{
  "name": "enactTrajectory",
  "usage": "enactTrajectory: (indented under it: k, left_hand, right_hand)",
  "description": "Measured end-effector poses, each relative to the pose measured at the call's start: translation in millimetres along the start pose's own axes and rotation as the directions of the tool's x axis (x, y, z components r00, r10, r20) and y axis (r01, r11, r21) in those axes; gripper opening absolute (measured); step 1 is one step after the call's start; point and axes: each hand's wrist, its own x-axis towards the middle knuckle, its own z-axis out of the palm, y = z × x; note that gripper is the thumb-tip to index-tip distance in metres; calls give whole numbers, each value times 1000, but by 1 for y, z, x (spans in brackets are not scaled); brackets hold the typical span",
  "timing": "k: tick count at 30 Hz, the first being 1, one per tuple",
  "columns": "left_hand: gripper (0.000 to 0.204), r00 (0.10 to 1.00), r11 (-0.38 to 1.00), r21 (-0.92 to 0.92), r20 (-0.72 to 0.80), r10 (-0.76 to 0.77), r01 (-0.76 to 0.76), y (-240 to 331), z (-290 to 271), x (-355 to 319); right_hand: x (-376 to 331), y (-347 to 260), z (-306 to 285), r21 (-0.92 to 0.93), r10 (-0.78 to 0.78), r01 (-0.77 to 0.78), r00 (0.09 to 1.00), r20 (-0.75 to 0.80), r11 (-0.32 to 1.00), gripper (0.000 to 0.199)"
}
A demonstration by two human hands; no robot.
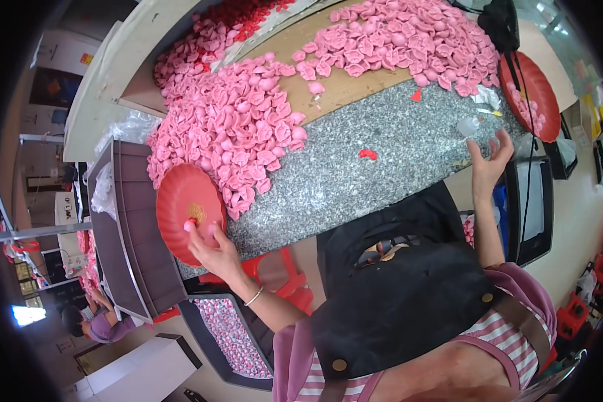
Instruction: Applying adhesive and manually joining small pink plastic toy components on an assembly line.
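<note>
My left hand [218, 256] reaches over a red scalloped plate [171, 194] at the left end of the stone worktop. Its pink-tipped fingers are apart. A small red piece [193, 220] shows right at the fingertips; whether they touch it I cannot tell. On the other side, my right hand [490, 167] is raised at the worktop's edge, fingers spread and nothing between them. Just beyond it is a small translucent bottle [467, 126]. A small red bow-shaped piece [368, 155] lies on the grey speckled worktop [328, 181] between my hands.
Heaps of pink petal-shaped pieces [228, 127] cover the left and far side [402, 40]. A second red plate [546, 100] with pink pieces stands far right. A dark tray of small pieces [231, 335] sits below left. Dark cable [528, 174] hangs beside my right hand.
</note>
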Motion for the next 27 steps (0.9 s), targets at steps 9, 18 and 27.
enactTrajectory:
  k: [9,18,27]
  left_hand:
    - [22,827,796,-478,219,517,-371,141,86,10]
    - [11,796,722,-587,204,569,-365,150,107,-1]
    - [31,508,-61,-520,792,338,852,186,80,-34]
  right_hand:
    - [37,12,18,-7,163,-179,877,452,984,26]
    - [48,25,22,-19,135,-140,901,412,990,34]
    - [6,-70,33,442,-69,-668,507,859,598,44]
